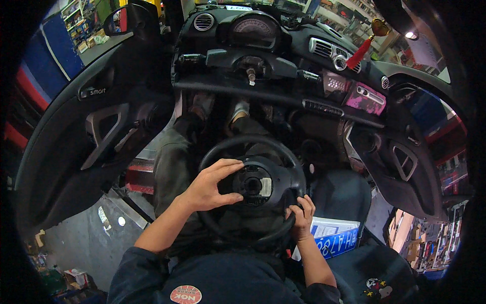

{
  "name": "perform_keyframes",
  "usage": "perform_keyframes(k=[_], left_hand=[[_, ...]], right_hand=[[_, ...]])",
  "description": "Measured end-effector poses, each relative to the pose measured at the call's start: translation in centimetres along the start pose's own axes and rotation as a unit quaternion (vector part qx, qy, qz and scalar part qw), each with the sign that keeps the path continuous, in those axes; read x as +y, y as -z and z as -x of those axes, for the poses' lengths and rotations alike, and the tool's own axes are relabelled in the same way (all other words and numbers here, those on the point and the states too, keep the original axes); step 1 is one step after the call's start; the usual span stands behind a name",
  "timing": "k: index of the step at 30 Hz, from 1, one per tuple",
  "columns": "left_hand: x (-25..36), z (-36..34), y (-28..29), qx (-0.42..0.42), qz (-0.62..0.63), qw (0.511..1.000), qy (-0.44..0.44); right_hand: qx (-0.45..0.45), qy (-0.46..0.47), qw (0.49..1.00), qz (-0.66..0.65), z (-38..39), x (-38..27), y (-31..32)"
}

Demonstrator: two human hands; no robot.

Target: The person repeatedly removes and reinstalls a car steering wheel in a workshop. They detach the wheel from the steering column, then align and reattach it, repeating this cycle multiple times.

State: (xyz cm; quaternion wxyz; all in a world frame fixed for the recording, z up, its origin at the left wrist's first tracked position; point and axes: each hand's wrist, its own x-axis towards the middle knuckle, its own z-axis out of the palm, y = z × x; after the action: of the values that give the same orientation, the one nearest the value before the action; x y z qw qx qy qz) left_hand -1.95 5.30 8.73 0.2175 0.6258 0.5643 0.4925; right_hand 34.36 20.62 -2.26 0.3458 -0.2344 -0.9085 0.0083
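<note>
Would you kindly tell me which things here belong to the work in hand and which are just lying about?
In hand:
- steering wheel, off its column, held over the lap
- left hand on its hub
- right hand gripping its rim
- bare steering column

Lying about:
- blue and white plate on the passenger seat
- red tassel charm
- open door

The scene is the inside of a small car with a black dashboard (pixel 283 55), round air vents (pixel 203 22) and a dial cluster (pixel 253 28) behind the bare steering column (pixel 250 68). The left door (pixel 76 142) stands open over a grey concrete floor (pixel 81 238), with shop shelves (pixel 78 23) beyond it. A red tassel charm (pixel 362 48) hangs near the windscreen, and a dark passenger seat (pixel 339 195) lies to the right.
</note>
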Motion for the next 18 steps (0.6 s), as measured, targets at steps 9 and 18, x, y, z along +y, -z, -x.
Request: perform_keyframes(k=[9, 18], left_hand=[[-0.6, 2.2, -0.1, 0.044, -0.005, 0.997, 0.068], [-0.8, 10.5, -1.6, 0.170, -0.115, 0.967, 0.151]], right_hand=[[-0.002, -0.004, 1.000, -0.005, -0.2, -0.2, 0.3], [-0.008, 0.008, 1.000, -0.009, -0.4, 0.2, 0.5]])
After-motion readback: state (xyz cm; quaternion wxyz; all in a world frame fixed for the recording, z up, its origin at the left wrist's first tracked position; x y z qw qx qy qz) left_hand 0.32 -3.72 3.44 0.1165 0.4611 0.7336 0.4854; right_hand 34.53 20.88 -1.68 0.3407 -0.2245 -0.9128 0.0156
